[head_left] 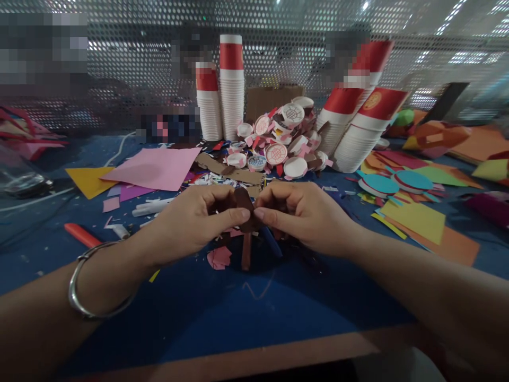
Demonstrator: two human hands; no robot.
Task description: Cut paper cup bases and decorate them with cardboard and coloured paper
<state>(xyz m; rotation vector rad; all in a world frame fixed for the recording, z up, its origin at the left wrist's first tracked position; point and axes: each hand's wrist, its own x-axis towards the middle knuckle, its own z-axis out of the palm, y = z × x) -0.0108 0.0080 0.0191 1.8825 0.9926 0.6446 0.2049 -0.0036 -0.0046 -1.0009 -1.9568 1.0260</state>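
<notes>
Both hands meet at the centre, thumb tips nearly touching, around a small dark brown piece (244, 202), probably paper. My left hand (212, 215), with a silver bracelet (75, 289) on its wrist, pinches the piece from the left. My right hand (292, 212) pinches its right side, with its other fingers curled behind. Below the hands lie a brown stick-like piece (246, 252), a blue one (272, 243) and a crumpled pink scrap (219, 258) on the blue table (254, 313). The lower part of the brown piece is partly hidden by the thumbs.
Stacks of red and white paper cups (231, 85) stand at the back, beside a heap of cut cup bottoms (275, 154). Pink paper (153, 167) and a red pen-like object (82, 235) lie left. Right are turquoise discs (378, 184) and yellow sheets (417, 218).
</notes>
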